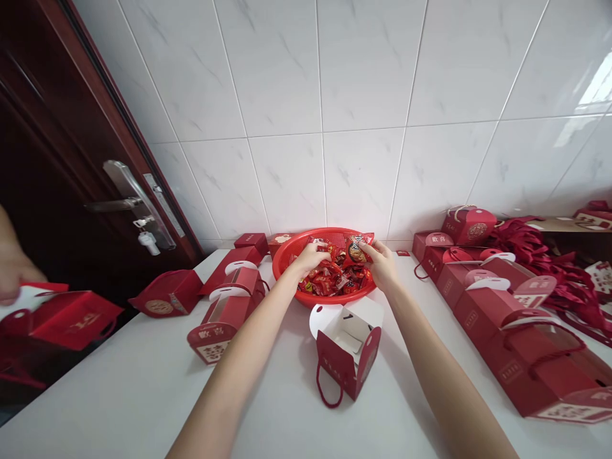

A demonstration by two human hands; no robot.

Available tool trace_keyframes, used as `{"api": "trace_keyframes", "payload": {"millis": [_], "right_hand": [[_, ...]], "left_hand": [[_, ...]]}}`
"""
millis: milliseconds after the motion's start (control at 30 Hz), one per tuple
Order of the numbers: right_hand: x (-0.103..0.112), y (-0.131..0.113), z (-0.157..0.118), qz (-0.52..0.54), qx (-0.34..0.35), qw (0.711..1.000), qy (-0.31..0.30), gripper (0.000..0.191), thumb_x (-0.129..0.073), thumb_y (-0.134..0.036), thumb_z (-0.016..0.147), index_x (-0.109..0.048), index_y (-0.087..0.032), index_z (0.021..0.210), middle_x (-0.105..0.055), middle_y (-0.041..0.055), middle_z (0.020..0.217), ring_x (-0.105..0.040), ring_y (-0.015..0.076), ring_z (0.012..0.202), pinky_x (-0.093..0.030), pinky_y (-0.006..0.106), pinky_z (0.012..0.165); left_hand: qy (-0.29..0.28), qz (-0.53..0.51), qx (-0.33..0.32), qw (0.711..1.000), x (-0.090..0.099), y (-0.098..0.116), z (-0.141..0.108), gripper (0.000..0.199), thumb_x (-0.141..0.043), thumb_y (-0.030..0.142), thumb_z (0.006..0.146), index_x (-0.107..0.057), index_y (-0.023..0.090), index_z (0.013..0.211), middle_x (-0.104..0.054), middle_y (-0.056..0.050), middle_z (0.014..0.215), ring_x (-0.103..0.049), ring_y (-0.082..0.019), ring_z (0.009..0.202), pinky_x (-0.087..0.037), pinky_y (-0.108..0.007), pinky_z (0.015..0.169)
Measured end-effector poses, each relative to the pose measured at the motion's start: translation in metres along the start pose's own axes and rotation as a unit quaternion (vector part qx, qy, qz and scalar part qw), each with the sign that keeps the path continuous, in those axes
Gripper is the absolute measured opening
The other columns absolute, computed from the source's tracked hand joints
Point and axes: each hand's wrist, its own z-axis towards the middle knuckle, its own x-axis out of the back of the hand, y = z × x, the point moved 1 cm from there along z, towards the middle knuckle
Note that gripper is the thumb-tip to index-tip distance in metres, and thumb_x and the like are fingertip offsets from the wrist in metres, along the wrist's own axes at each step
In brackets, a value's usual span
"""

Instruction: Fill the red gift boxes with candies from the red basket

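A red plastic basket [282, 271] full of wrapped candies [322, 280] stands against the wall. My right hand [380, 258] pinches a red wrapped candy packet [356, 248] above the basket's right side. Over the left side of the same basket, my left hand [308, 260] has its fingers closed down among the candies; what they hold, if anything, is hidden. Between my forearms sits an open red gift box [342, 357], its white inside showing and a rope handle hanging at its front.
Red gift boxes stand in rows at left [227, 299] and right [482, 312]. Dark red ribbons [535, 261] lie at far right. Another person's hand [16, 268] holds a red box [62, 315] by the door [62, 127]. A tiled wall [363, 172] bounds the table's back.
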Motion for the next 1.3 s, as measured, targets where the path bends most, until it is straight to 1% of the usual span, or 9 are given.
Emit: {"api": "trace_keyframes", "payload": {"millis": [133, 233, 300, 467, 667, 800, 1033, 1167, 1300], "right_hand": [[-0.001, -0.001, -0.001, -0.012, -0.007, 1.000, -0.004, 0.038, -0.087, -0.045, 0.053, -0.068, -0.021, 0.076, -0.074, 0.0020, 0.079, -0.068, 0.0216, 0.077, -0.056, 0.034, 0.071], [-0.001, -0.002, -0.001, -0.019, -0.007, 1.000, -0.007, 0.038, -0.086, -0.046, 0.054, -0.069, -0.021, 0.078, -0.075, 0.0022, 0.082, -0.069, 0.0225, 0.080, -0.056, 0.034, 0.072], [0.000, -0.002, -0.002, -0.019, -0.002, 1.000, -0.010, 0.036, -0.086, -0.046, 0.056, -0.069, -0.022, 0.077, -0.075, 0.0023, 0.082, -0.070, 0.0230, 0.081, -0.056, 0.035, 0.074], [0.000, -0.001, -0.002, -0.032, -0.005, 0.999, -0.013, 0.037, -0.085, -0.047, 0.057, -0.068, -0.022, 0.078, -0.075, 0.0031, 0.084, -0.070, 0.0245, 0.085, -0.056, 0.036, 0.077], [0.000, -0.001, -0.002, -0.026, 0.001, 1.000, -0.008, 0.036, -0.085, -0.047, 0.058, -0.067, -0.022, 0.077, -0.074, 0.0030, 0.084, -0.070, 0.0244, 0.085, -0.056, 0.038, 0.079], [-0.001, -0.002, -0.003, -0.019, -0.003, 1.000, -0.005, 0.037, -0.086, -0.045, 0.056, -0.068, -0.021, 0.078, -0.074, 0.0030, 0.085, -0.070, 0.0237, 0.084, -0.056, 0.037, 0.078], [-0.001, -0.003, -0.003, -0.029, -0.011, 0.999, -0.007, 0.037, -0.085, -0.046, 0.055, -0.069, -0.022, 0.079, -0.075, 0.0035, 0.086, -0.070, 0.0251, 0.085, -0.057, 0.037, 0.074], [-0.001, -0.003, -0.002, -0.026, -0.010, 1.000, -0.009, 0.037, -0.086, -0.046, 0.054, -0.067, -0.022, 0.076, -0.075, 0.0024, 0.082, -0.070, 0.0241, 0.082, -0.057, 0.036, 0.074], [-0.001, -0.002, -0.001, -0.034, -0.005, 0.999, -0.010, 0.038, -0.085, -0.048, 0.055, -0.066, -0.023, 0.076, -0.075, 0.0023, 0.082, -0.070, 0.0247, 0.084, -0.057, 0.036, 0.075]], "left_hand": [[-0.007, -0.100, 0.009, 0.995, 0.000, 0.008, -0.005, 0.033, -0.079, 0.014, 0.064, -0.059, 0.017, 0.090, -0.065, 0.000, 0.072, -0.065, -0.015, 0.063, -0.051, -0.023, 0.053], [-0.018, -0.168, 0.017, 0.985, 0.000, 0.012, -0.007, 0.029, -0.080, 0.014, 0.065, -0.059, 0.016, 0.085, -0.067, -0.003, 0.074, -0.068, -0.017, 0.068, -0.052, -0.024, 0.056], [-0.017, -0.180, 0.020, 0.983, 0.000, 0.014, -0.009, 0.024, -0.079, 0.014, 0.068, -0.061, 0.016, 0.083, -0.070, -0.005, 0.079, -0.070, -0.019, 0.074, -0.054, -0.026, 0.060], [-0.027, -0.197, 0.039, 0.979, -0.001, 0.017, -0.011, 0.014, -0.077, 0.020, 0.075, -0.065, 0.017, 0.081, -0.072, -0.008, 0.091, -0.071, -0.023, 0.089, -0.059, -0.034, 0.078], [-0.028, -0.235, 0.059, 0.970, 0.001, 0.015, -0.008, 0.012, -0.074, 0.022, 0.082, -0.064, 0.017, 0.082, -0.073, -0.008, 0.090, -0.074, -0.021, 0.082, -0.061, -0.033, 0.078], [-0.036, -0.257, 0.071, 0.963, 0.002, 0.016, -0.007, 0.010, -0.071, 0.019, 0.084, -0.062, 0.016, 0.084, -0.074, -0.006, 0.090, -0.075, -0.021, 0.080, -0.062, -0.036, 0.081], [-0.022, -0.284, 0.131, 0.949, 0.002, 0.012, -0.005, 0.004, -0.063, 0.020, 0.092, -0.063, 0.016, 0.091, -0.074, -0.006, 0.084, -0.075, -0.021, 0.076, -0.063, -0.039, 0.080], [-0.038, -0.292, 0.127, 0.947, 0.004, 0.008, -0.002, 0.014, -0.057, 0.025, 0.096, -0.067, 0.015, 0.094, -0.073, -0.006, 0.081, -0.074, -0.020, 0.071, -0.063, -0.041, 0.081], [-0.076, -0.279, 0.115, 0.950, 0.005, 0.004, -0.002, 0.026, -0.055, 0.033, 0.098, -0.070, 0.016, 0.110, -0.073, -0.008, 0.083, -0.074, -0.022, 0.075, -0.062, -0.042, 0.080]]}}
